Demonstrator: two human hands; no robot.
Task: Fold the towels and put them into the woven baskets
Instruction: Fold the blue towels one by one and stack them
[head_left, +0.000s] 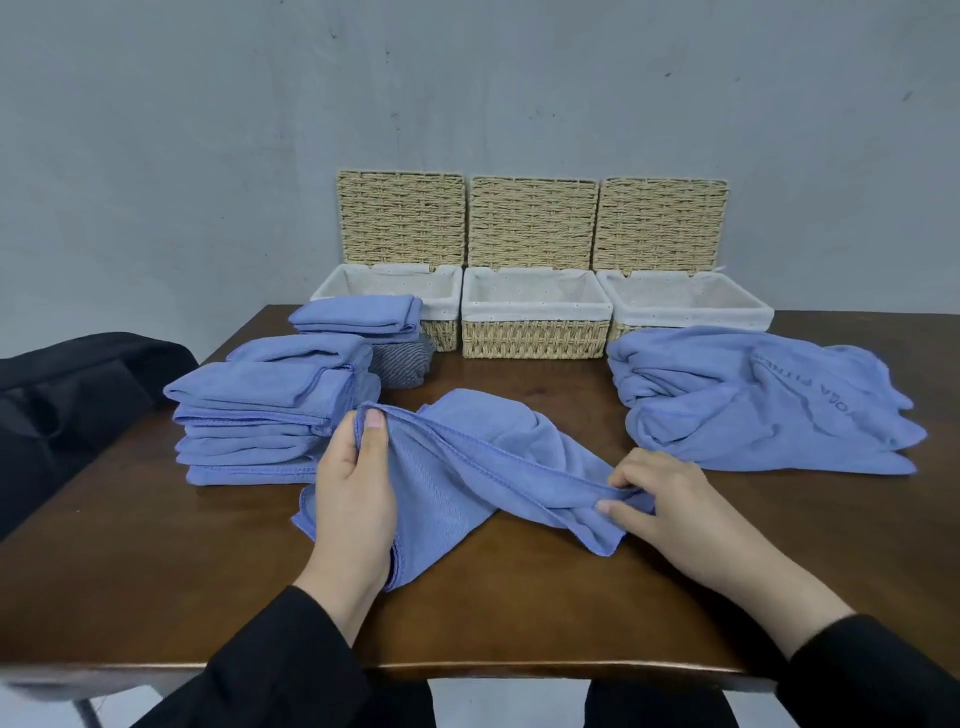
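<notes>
Two hands on one blue towel (467, 467) at the middle of the dark wooden table (519, 613), and I'm watching both grips closely. My left hand (353, 499) pinches the towel's upper corner between thumb and curled fingers, thumbnail facing me, cloth draped down under the palm. My right hand (654, 499) pinches the hemmed edge at the other end, fingertips pressed together on a bunched fold, so the hem runs taut between the two hands. Left of me sits a stack of folded towels (260, 415), with a smaller folded stack (358, 314) behind it. On the right lies a loose pile of unfolded towels (753, 400), lettering showing on top. Three woven baskets stand along the back with lids up: left basket (441, 306), middle basket (535, 332), right basket (685, 306), each lined in white cloth. A black bag (62, 395) sits at the far left.
</notes>
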